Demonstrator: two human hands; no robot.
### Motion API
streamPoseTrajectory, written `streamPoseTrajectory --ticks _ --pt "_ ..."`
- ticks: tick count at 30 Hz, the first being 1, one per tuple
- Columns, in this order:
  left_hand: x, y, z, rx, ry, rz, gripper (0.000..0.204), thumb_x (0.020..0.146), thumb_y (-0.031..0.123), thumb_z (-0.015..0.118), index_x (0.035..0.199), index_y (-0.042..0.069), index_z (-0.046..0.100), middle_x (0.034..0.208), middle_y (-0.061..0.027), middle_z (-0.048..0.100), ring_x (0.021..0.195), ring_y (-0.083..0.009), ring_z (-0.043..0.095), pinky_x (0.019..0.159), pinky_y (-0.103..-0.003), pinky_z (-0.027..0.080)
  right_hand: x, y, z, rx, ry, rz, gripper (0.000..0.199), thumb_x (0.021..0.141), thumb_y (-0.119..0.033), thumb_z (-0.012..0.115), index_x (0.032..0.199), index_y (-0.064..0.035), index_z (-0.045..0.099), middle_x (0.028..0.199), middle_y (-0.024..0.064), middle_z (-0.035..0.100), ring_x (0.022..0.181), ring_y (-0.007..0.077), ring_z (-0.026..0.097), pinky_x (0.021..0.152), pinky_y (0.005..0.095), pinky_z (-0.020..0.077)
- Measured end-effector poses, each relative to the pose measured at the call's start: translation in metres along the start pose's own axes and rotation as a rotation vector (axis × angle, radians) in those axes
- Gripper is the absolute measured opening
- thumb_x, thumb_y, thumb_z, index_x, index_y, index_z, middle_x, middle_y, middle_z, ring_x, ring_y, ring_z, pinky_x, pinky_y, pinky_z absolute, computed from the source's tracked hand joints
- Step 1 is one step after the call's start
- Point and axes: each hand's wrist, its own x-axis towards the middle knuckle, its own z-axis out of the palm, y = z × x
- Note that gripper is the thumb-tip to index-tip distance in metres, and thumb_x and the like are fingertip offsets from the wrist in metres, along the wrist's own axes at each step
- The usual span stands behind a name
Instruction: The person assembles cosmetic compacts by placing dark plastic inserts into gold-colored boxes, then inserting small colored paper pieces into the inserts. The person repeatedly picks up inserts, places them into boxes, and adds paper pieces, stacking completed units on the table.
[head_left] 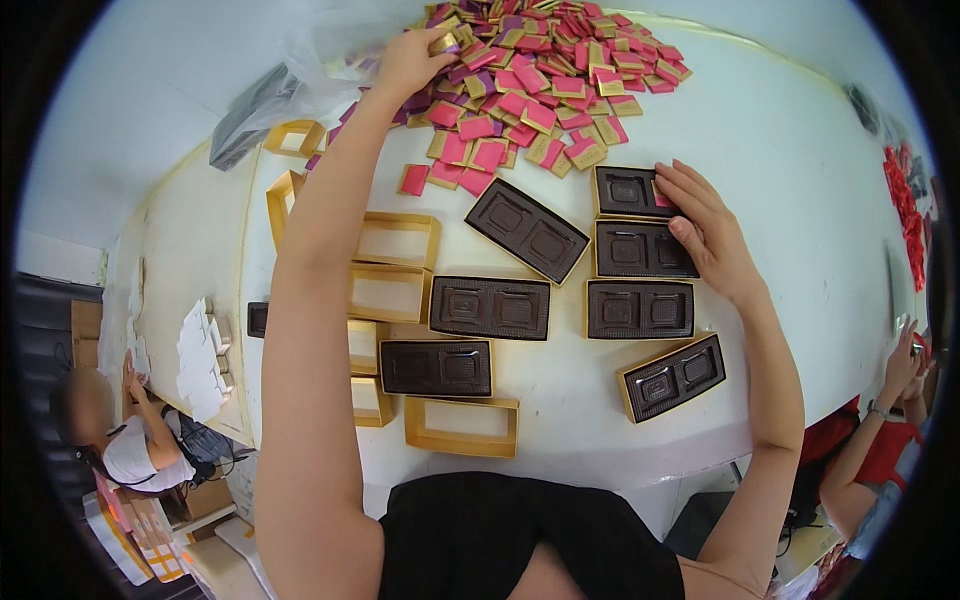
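At the far side of the table, my left hand (410, 65) reaches into a heap of small flat packets (530, 75), pink, purple and gold. Its thumb and fingers close on a gold and purple packet (446, 43). My right hand (705, 225) bends over the right end of a dark two-well tray (625, 190) in a gold box. A pink packet (663, 194) shows under its fingers, in the tray's right well. The thumb lies over the neighbouring tray (635, 248), hiding its right end.
More boxed dark trays lie nearby, one (488, 308) in the middle and a tilted one (672, 378) at right. Several gold frames (462, 428) stand by my left forearm. People work at the left (150, 450) and right (875, 470) edges. Red strips (903, 220) lie far right.
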Motion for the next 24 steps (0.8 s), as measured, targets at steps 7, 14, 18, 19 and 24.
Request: streamPoseTrajectory --ticks 7,14,18,19,24 --pt "-0.057 0.186 -0.061 -0.475 -0.130 0.376 0.040 0.079 0.026 0.076 0.114 0.009 0.065 0.096 -0.0042 0.071 0.089 -0.0213 0.067 0.081 -0.033 0.052 -0.005 0.013 0.001 -0.004 0.056 0.002 0.035 0.095 -0.008 0.052 0.130 -0.0002 0.055 0.142 0.0115 0.050 0.137 0.0330 0.039 0.112 0.0417 0.0350" --pt "-0.092 0.221 -0.034 -0.336 -0.406 0.533 0.045 0.078 0.026 0.075 0.116 0.006 0.063 0.117 -0.0081 0.061 0.107 -0.0285 0.056 0.089 -0.039 0.047 0.000 0.013 0.006 0.000 0.076 -0.041 0.035 0.095 -0.005 0.051 0.129 -0.0007 0.056 0.142 0.0101 0.051 0.137 0.0322 0.039 0.111 0.0417 0.0364" --pt "-0.105 0.218 -0.034 -0.400 -0.192 0.753 0.050 0.084 0.030 0.070 0.126 0.007 0.057 0.132 -0.0119 0.053 0.124 -0.0300 0.050 0.101 -0.043 0.043 -0.001 0.009 0.009 -0.024 0.082 -0.022 0.035 0.094 -0.005 0.052 0.129 -0.0008 0.056 0.141 0.0100 0.051 0.137 0.0315 0.040 0.110 0.0413 0.0373" --pt "-0.109 0.216 -0.034 -0.378 -0.244 0.769 0.051 0.086 0.030 0.068 0.129 0.006 0.055 0.135 -0.0118 0.051 0.128 -0.0292 0.048 0.104 -0.044 0.041 0.000 0.008 0.008 -0.028 0.079 -0.021 0.035 0.094 -0.005 0.052 0.129 -0.0009 0.057 0.141 0.0100 0.052 0.137 0.0315 0.040 0.110 0.0411 0.0375" --pt "-0.113 0.198 -0.035 -0.266 -0.446 0.904 0.055 0.096 0.040 0.053 0.137 0.004 0.048 0.146 -0.0129 0.044 0.139 -0.0242 0.038 0.112 -0.047 0.031 -0.003 0.006 0.004 -0.027 0.050 -0.002 0.036 0.094 -0.007 0.053 0.129 -0.0014 0.056 0.141 0.0099 0.052 0.137 0.0308 0.040 0.110 0.0406 0.0381"
